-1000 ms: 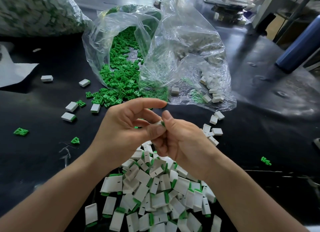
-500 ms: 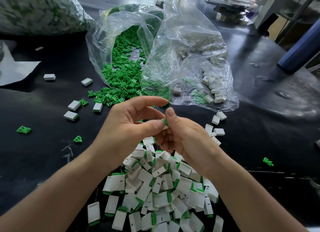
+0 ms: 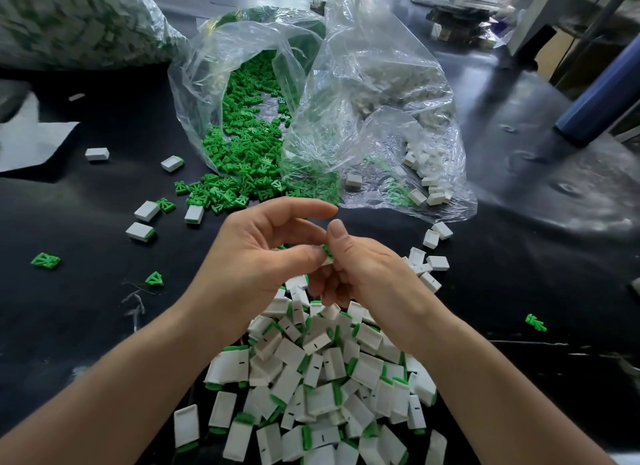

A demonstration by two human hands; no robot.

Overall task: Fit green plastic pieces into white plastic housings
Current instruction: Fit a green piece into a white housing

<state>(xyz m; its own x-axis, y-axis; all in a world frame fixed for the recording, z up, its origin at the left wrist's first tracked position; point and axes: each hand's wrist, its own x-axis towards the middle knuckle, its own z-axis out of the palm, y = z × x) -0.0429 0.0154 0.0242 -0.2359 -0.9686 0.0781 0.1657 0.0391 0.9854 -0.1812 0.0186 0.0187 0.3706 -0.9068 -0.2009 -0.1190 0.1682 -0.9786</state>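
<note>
At the middle of the view the left hand (image 3: 263, 256) and the right hand (image 3: 367, 277) meet above the black desk (image 3: 69, 326). Both pinch one small white plastic housing (image 3: 327, 261), with a green plastic piece (image 3: 327, 250) showing at its top end. The left thumb presses it from nine o'clock while the left forefinger arches free above. The right thumb stands upright at three o'clock of it, and the right fingers (image 3: 320, 291) are curled in underneath. At six o'clock from the hands lies a heap of white housings with green ends (image 3: 311, 378). At twelve o'clock a clear plastic bag (image 3: 207, 83) spills loose green pieces (image 3: 242, 187) onto the desk. At one o'clock a second clear bag (image 3: 381, 83) holds loose white housings (image 3: 426, 184).
</note>
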